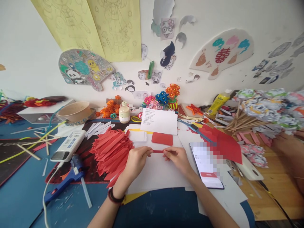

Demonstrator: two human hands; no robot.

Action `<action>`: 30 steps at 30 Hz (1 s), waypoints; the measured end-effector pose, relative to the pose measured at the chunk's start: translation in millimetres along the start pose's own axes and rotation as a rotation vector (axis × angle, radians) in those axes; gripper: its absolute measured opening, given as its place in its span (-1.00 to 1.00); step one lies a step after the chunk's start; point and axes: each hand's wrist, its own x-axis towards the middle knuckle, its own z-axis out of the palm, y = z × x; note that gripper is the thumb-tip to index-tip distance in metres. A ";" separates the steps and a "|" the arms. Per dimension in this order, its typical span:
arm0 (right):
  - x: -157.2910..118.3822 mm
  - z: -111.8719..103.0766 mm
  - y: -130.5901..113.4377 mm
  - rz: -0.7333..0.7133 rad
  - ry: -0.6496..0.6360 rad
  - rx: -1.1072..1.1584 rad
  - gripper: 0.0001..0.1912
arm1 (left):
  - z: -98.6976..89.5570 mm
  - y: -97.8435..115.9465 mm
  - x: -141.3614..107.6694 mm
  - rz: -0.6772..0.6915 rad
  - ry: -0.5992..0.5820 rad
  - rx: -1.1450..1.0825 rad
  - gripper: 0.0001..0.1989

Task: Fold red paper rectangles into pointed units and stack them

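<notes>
A narrow folded strip of red paper (158,151) is stretched level between my two hands, above white sheets. My left hand (137,161) pinches its left end between thumb and fingers. At the right end, my right hand (178,159) grips it the same way. Just beyond the strip lies a small stack of red paper rectangles (162,139), with white paper slips (138,136) to its left. A big heap of folded red paper pieces (111,152) sits beside my left hand. Behind the stack rests a white card with handwriting (158,121).
A phone (206,167) with a lit screen lies right of my right hand, near loose red sheets (222,144). Leftward are a blue glue gun (67,181), a white power bank (69,146) and a bowl (75,111). Another person's arm (288,152) reaches in at far right.
</notes>
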 end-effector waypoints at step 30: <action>-10.3 13.8 -4.0 -0.106 -0.146 -0.067 -0.72 | 10.6 8.6 -8.6 0.069 -0.146 0.145 -0.68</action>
